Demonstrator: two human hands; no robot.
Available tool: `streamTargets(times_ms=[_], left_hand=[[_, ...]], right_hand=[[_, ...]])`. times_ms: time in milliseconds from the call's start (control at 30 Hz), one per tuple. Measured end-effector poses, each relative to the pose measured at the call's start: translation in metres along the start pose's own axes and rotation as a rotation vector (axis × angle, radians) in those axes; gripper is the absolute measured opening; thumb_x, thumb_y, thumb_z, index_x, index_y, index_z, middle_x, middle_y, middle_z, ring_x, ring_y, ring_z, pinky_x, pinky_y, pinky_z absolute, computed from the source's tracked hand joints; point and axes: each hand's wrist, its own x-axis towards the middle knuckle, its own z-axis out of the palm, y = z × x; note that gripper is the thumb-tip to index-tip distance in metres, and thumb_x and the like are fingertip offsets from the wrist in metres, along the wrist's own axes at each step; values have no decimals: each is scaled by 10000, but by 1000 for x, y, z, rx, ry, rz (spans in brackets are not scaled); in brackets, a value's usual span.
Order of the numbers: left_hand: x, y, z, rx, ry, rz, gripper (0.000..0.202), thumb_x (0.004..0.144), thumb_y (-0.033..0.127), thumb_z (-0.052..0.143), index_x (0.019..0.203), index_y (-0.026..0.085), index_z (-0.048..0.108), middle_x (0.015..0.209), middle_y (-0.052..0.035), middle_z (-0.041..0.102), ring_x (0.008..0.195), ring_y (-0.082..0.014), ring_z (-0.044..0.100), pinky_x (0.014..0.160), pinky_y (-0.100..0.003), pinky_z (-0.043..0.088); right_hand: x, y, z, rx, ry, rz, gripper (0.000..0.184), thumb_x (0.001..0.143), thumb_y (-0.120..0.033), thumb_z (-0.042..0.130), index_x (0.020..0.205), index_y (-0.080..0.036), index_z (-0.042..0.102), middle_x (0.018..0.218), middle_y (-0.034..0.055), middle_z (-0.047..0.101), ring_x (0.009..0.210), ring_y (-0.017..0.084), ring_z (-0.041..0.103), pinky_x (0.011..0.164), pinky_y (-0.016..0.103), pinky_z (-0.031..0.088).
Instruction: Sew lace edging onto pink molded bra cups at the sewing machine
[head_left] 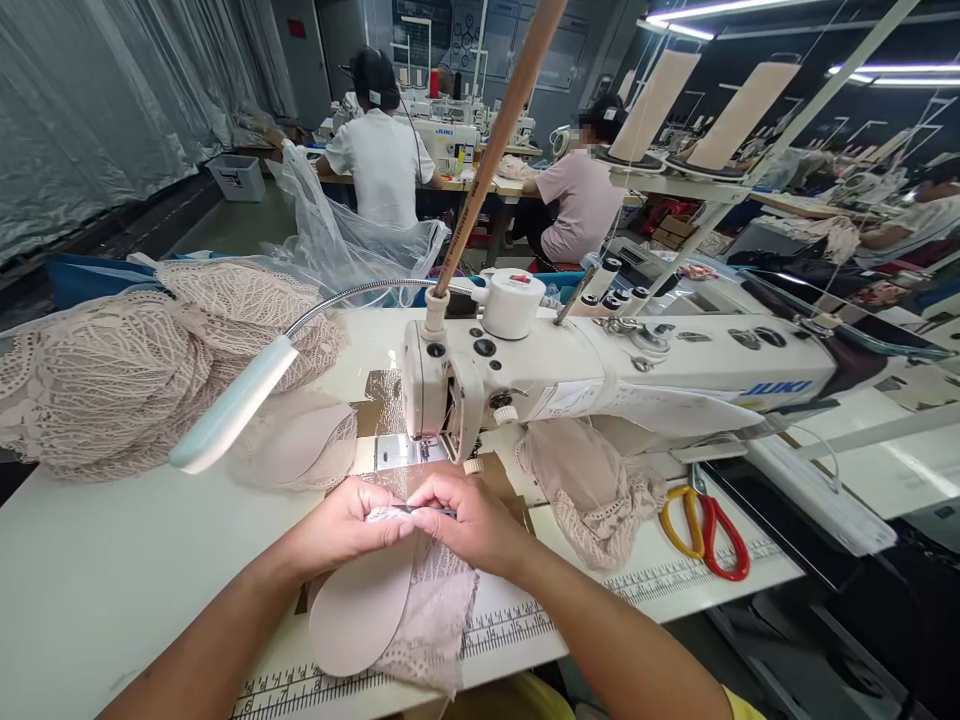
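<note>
White table (112, 570) at a sewing machine (525, 375).
At lower centre, left hand (341, 525) and right hand (469, 520) pinch a lace cup (390, 610).

My beige padded foam cup (358, 615) carries pale pink openwork lace (435, 625). The sewing machine (600, 375) is white with blue lettering, the desk (97, 570) white, the scissors (709, 530) yellow- and red-handled, the lamp head (229, 410) pale mint.

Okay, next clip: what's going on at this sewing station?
A person sits at a white sewing machine. Both hands, left hand and right hand, pinch a beige foam cup with lace just in front of the needle. More lace pieces are piled left; scissors lie right.
</note>
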Motion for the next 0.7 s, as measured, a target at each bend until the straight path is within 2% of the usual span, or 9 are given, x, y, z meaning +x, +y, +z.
streamTargets(times_ms=[100, 167, 233, 267, 333, 433, 567, 700], left_hand=[[1, 2, 3, 19, -3, 9, 436, 796, 449, 641, 530, 165, 445, 551, 60, 249, 534, -88, 189, 494, -250, 166], [1, 4, 3, 33, -1, 23, 391, 797, 454, 638, 570, 153, 534, 553, 48, 314, 546, -97, 247, 508, -246, 227], [0, 6, 1, 46, -5, 35, 351, 794, 446, 645, 626, 140, 605, 581, 26, 409, 573, -108, 325, 537, -244, 288], [-1, 7, -2, 57, -13, 31, 320, 793, 436, 650, 687, 135, 642, 619, 11, 468, 595, -115, 370, 555, -242, 316], [-5, 9, -10, 90, -34, -3, 290, 796, 422, 652, 829, 134, 674, 712, -13, 551, 636, -126, 437, 575, -235, 355], [-12, 11, -22, 172, -5, -48, 298, 810, 419, 639, 922, 144, 653, 737, -8, 565, 635, -120, 468, 561, -214, 372], [-16, 11, -27, 212, 68, -26, 288, 824, 411, 629, 941, 148, 639, 798, -21, 594, 684, -133, 515, 593, -211, 413], [-12, 9, -19, 223, 95, -10, 289, 835, 414, 615, 968, 158, 633, 794, -20, 606, 649, -127, 518, 565, -213, 419]], right_hand=[[1, 3, 3, 100, 37, 36, 120, 858, -288, 577, 907, -202, 645, 850, 8, 667, 798, 145, 614, 724, 255, 465], [1, 6, 5, 177, 26, 90, 268, 814, -331, 643, 1051, -210, 609, 926, 21, 662, 851, 160, 616, 753, 269, 478], [3, 9, 6, 191, -21, 133, 398, 761, -366, 700, 1112, -216, 590, 938, 27, 655, 855, 173, 610, 740, 274, 482], [3, 10, 6, 175, -44, 147, 369, 759, -369, 699, 1080, -212, 608, 917, 27, 653, 835, 173, 606, 717, 270, 479], [3, 12, 4, 128, -70, 166, 196, 801, -348, 639, 920, -193, 646, 826, 19, 641, 769, 164, 592, 664, 255, 461], [1, 14, 0, 74, -57, 212, 138, 820, -304, 585, 769, -181, 619, 716, -3, 591, 673, 139, 549, 588, 230, 418], [-2, 13, -3, 89, -45, 256, 100, 802, -288, 587, 777, -193, 603, 717, -16, 559, 614, 115, 502, 554, 218, 392], [-1, 12, 0, 145, -64, 199, 86, 785, -272, 597, 814, -192, 609, 719, -19, 552, 616, 110, 480, 536, 207, 368]])
